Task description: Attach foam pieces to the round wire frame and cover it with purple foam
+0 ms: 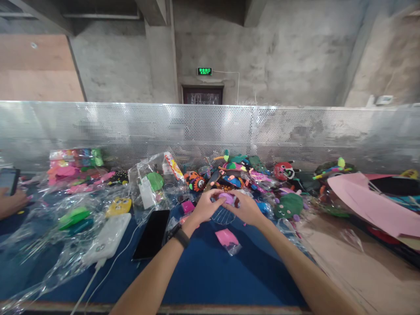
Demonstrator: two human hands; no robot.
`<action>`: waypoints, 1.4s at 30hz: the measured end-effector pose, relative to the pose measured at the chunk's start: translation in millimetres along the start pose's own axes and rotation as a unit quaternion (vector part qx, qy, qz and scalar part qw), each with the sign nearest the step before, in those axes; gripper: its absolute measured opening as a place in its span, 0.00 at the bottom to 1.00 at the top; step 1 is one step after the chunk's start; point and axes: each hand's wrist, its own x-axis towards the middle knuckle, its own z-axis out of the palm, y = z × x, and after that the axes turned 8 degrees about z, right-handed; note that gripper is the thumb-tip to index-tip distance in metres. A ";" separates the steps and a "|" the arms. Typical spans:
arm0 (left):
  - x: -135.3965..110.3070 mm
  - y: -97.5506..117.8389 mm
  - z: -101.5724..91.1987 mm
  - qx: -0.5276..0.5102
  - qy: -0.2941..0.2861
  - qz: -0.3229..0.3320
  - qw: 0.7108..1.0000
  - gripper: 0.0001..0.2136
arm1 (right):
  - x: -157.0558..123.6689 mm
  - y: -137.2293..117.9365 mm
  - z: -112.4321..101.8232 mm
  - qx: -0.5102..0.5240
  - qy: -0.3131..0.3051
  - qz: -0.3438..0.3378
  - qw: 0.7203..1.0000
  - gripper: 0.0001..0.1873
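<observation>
My left hand point(206, 206) and my right hand point(244, 208) meet over the middle of the blue mat point(210, 271). Both pinch a small purple felt piece point(226, 198) between their fingertips. Under the hands lies a round wire ring or mesh disc point(222, 215). A pink felt piece in a small clear bag point(227, 239) lies just in front of the hands. A dark band point(181, 238) is on my left wrist. Behind the hands is a heap of colourful felt toys point(243, 173).
A black phone point(152, 234) lies left of my hands, beside a white power bank point(108, 238) with a cable. Clear bags with felt parts point(75, 170) cover the left. Pink sheets point(370, 201) lie at right. A perforated metal screen point(210, 127) backs the table. Another person's hand point(9, 202) holds a phone at far left.
</observation>
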 end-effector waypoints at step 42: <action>3.6 -19.2 -7.7 -0.008 0.050 -0.045 0.998 0.14 | 10.4 23.3 -7.0 0.002 0.033 0.056 0.998 0.15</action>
